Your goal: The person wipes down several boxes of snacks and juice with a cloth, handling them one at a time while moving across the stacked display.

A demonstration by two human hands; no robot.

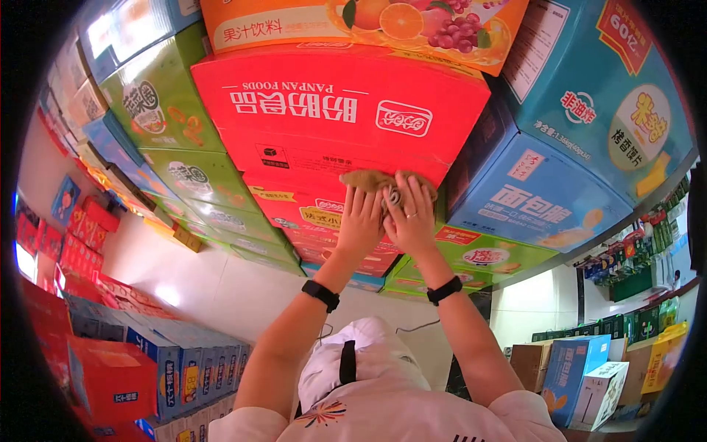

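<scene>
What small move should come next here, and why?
I'd probably have the left hand and right hand ease apart slightly and spread the brown cloth, since it is bunched beneath their fingers, against the red box, and the hands sit close together.

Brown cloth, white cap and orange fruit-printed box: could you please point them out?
Brown cloth (364, 178): head view, upper edge.
White cap (389, 359): head view, middle.
Orange box (315, 22): head view, printed side beside the fruit.
</scene>
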